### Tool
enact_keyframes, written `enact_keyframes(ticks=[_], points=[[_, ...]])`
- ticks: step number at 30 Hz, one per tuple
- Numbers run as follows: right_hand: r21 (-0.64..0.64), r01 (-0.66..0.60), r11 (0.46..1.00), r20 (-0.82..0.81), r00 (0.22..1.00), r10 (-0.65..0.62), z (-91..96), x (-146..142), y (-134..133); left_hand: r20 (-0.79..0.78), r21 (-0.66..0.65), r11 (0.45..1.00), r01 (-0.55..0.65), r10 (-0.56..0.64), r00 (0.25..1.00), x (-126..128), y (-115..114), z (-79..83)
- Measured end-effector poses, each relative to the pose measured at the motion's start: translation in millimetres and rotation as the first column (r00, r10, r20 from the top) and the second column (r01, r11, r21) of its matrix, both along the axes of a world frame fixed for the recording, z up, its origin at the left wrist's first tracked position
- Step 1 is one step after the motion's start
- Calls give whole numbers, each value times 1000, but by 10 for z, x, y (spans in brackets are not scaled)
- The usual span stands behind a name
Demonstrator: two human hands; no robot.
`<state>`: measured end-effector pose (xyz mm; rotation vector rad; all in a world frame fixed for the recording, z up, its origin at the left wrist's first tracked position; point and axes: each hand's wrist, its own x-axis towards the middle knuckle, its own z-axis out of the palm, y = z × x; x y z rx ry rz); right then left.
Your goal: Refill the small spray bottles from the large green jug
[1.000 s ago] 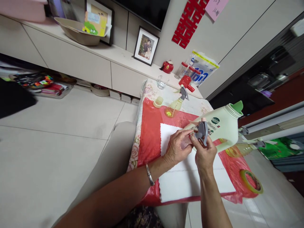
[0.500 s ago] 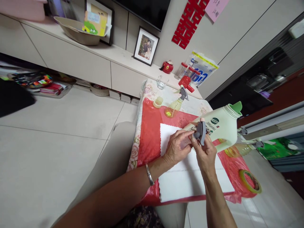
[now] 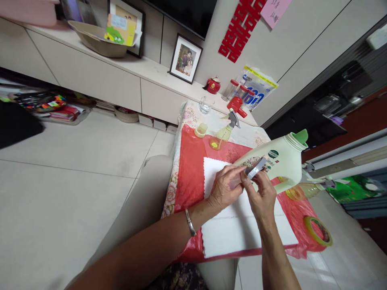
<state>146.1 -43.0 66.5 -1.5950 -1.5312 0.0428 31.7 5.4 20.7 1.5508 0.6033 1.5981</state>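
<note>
Over a white cloth [image 3: 238, 229] on a red plastic sheet [image 3: 192, 169], my two hands meet. My left hand [image 3: 225, 187] wraps round a small clear bottle, mostly hidden by its fingers. My right hand [image 3: 261, 195] pinches the grey spray head [image 3: 255, 168] that sits on that bottle. Just behind them lies a pale green detergent jug [image 3: 281, 161] on its side, with a green spout.
A filled spray bottle [image 3: 223, 133] and a small yellow cup [image 3: 201, 129] stand further back on the table. Another spray bottle [image 3: 311, 187] lies to the right, and a tape roll [image 3: 319, 230] rests near the right edge. A cabinet shelf holds jars and a photo frame.
The grey spray head has turned in my right hand's fingers, from standing upright to lying flatter and pointing right. My left hand has stayed closed round the bottle.
</note>
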Motion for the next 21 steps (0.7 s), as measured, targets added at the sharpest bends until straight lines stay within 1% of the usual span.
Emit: enact_keyframes(ticks=[2, 4, 8, 11, 14, 16, 21], points=[[-8, 7, 1000, -6, 1000, -7, 7, -21, -13, 0, 8, 1000, 2, -2, 1000, 6, -2, -1], [10, 43, 999, -40, 998, -43, -21, -38, -7, -14, 0, 1000, -1, 1, 1000, 11, -2, -9], [50, 129, 990, -166, 979, -120, -137, -88, 20, -62, -40, 999, -19, 17, 998, 20, 0, -23], [48, 121, 992, -278, 955, -103, -208, -146, 22, -75, -50, 999, -7, 3, 997, 15, 2, -12], [55, 74, 996, -406, 913, -45, -255, -198, 24, -72, -36, 999, 0, -3, 997, 5, 0, 6], [77, 68, 995, -488, 873, -22, -281, -225, 41, -87, -36, 999, -4, 1, 996, 2, -4, 12], [158, 141, 977, -639, 769, -8, -324, -303, 116, -100, -41, 999, -29, 25, 995, 2, -13, 10]])
